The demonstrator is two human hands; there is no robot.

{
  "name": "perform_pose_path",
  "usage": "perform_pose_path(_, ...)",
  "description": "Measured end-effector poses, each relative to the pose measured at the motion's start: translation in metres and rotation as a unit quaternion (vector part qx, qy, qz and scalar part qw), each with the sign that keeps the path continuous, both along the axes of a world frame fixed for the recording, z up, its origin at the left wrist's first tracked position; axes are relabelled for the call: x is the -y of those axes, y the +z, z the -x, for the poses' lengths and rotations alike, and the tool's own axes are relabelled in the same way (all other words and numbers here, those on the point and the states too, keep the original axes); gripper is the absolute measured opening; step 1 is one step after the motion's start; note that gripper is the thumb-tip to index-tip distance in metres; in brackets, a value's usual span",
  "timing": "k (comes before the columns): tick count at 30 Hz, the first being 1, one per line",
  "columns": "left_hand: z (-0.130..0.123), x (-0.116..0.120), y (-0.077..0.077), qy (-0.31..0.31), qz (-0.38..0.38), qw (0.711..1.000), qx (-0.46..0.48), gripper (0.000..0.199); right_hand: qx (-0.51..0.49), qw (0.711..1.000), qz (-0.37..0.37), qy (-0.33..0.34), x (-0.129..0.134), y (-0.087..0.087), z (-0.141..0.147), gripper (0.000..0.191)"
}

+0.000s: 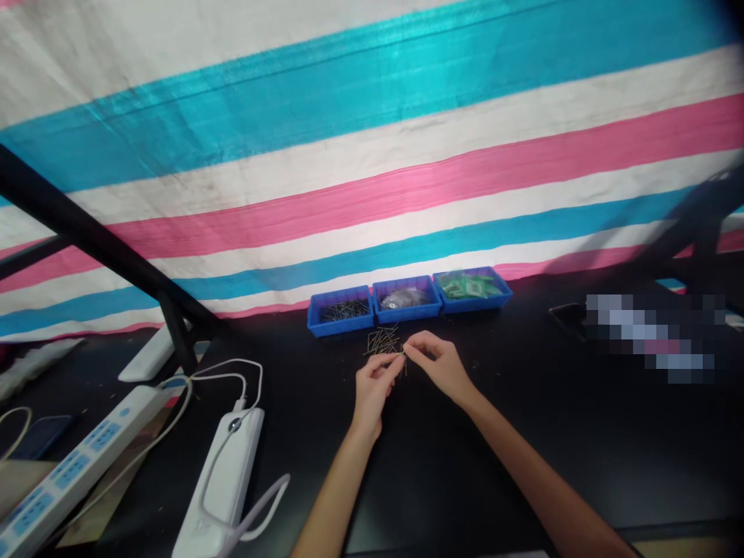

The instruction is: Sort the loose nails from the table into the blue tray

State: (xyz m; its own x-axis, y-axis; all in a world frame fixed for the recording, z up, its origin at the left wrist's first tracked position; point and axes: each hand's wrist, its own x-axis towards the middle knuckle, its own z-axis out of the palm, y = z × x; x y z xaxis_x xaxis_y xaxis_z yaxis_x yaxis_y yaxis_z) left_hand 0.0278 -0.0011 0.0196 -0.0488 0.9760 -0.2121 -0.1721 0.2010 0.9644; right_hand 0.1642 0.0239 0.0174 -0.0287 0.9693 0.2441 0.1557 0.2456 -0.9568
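My left hand [373, 387] and my right hand [439, 363] meet over the black table, fingertips pinched close together. Whatever sits between the fingertips is too small to make out; a thin brass-toned sliver shows just below them. Right behind the hands lies a loose pile of thin, brass-coloured, screw- or nail-like pieces [382, 339]. Three blue bins stand in a row beyond it: the left bin [342, 327] holds dark thin pieces, the middle bin [408, 314] holds clear plastic bags, and the right bin [477, 304] holds green-and-clear packets.
On the left a white power bank [224, 473] with a looped cable lies near a long power strip [81, 457]. A black metal frame bar [110, 240] slants down there. A dark phone-like object [568, 319] lies at right. Striped tarpaulin [372, 186] hangs behind.
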Motion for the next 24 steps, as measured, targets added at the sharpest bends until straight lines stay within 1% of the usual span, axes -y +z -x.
perform_pose_path(5,-0.001,0.001,0.002,-0.026,-0.016,1.000,0.000,0.030,-0.063,0.996,0.058,0.033,-0.002,-0.003,0.000,0.023)
perform_pose_path(9,-0.002,0.002,0.003,-0.061,-0.019,0.998,-0.001,0.027,-0.078,0.988,0.117,0.059,0.000,0.001,-0.001,0.022)
perform_pose_path(12,-0.003,0.003,0.004,-0.089,-0.028,0.996,-0.003,0.027,-0.089,0.980,0.151,0.093,0.002,0.005,-0.002,0.022)
perform_pose_path(15,-0.002,0.003,0.005,-0.104,-0.025,0.994,-0.006,0.027,-0.104,0.971,0.177,0.120,0.004,0.008,-0.004,0.023)
perform_pose_path(19,-0.001,0.002,0.004,-0.101,-0.028,0.994,-0.008,0.027,-0.119,0.968,0.187,0.116,0.003,0.006,-0.004,0.025)
perform_pose_path(24,-0.001,0.001,0.001,-0.058,-0.033,0.998,-0.013,0.027,-0.122,0.970,0.190,0.088,0.001,0.001,-0.004,0.024)
